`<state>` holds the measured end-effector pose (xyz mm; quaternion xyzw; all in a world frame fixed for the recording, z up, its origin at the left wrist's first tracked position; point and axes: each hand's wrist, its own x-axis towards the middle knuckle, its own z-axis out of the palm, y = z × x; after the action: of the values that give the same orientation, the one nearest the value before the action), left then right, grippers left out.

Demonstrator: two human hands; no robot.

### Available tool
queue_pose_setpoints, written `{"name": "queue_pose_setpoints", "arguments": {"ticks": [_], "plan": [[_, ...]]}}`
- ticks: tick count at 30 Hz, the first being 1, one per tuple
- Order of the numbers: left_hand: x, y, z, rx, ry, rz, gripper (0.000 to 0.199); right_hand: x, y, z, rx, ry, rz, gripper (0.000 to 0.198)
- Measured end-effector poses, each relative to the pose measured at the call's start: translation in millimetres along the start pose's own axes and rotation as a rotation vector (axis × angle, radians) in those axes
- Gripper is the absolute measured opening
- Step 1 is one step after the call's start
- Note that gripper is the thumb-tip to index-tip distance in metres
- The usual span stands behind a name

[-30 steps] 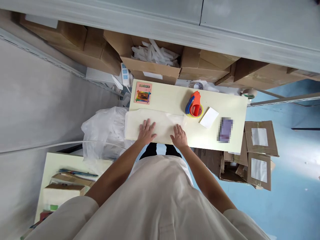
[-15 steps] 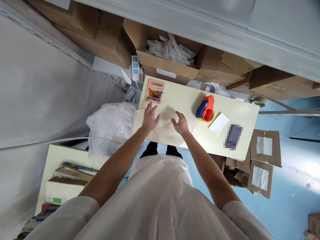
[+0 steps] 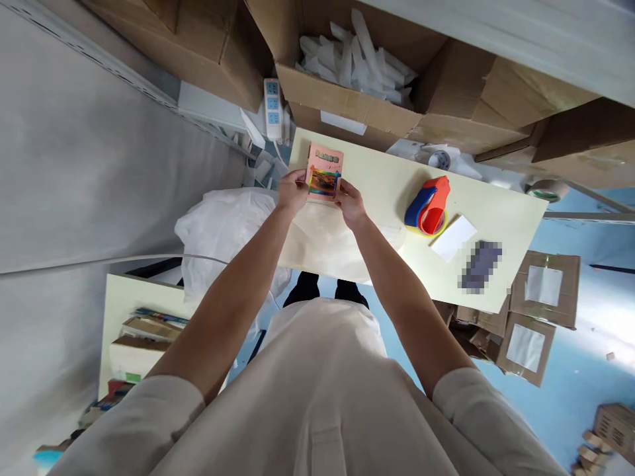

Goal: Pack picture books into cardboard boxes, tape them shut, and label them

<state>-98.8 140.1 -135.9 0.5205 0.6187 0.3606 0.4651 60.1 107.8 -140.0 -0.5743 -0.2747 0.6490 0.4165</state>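
A thin pink book (image 3: pixel 325 173) with a colourful framed picture on its cover is held by its two side edges over the far left part of the cream table (image 3: pixel 377 165). My left hand (image 3: pixel 293 190) is closed on the book's left edge. Its right edge is pinched in my right hand (image 3: pixel 350 202). Just nearer to me, a translucent plastic sheet or bag (image 3: pixel 327 235) lies flat on the table under my wrists. Whether the book still touches the table I cannot tell.
A red and blue tape dispenser (image 3: pixel 428 206), a white card stack (image 3: pixel 453 237) and a blurred-out dark phone-like object (image 3: pixel 480 266) lie to the right. Open cartons (image 3: pixel 347 99) and a power strip (image 3: pixel 272 109) stand behind. White plastic bags (image 3: pixel 218 228) bulge at the left.
Both hands have left the plastic sheet, moved forward and taken hold of the pink book by its sides. The whole view has shifted slightly.
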Motion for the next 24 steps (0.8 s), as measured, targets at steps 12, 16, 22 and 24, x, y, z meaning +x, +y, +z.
{"name": "queue_pose_setpoints", "arguments": {"ticks": [12,16,22,24], "plan": [[-181,18,75,0.061,-0.294,-0.037,0.045,-188,39,-111,-0.254,0.443,0.005,0.029],[-203,1,98,0.179,-0.325,-0.036,0.049,-204,61,-128,-0.337,0.468,0.086,0.022],[-201,-2,114,0.41,-0.33,-0.007,0.056,-189,71,-138,-0.566,0.469,0.089,0.016],[-204,5,116,0.505,-0.324,0.056,0.06,-190,72,-141,-0.67,0.482,0.015,0.023]]}}
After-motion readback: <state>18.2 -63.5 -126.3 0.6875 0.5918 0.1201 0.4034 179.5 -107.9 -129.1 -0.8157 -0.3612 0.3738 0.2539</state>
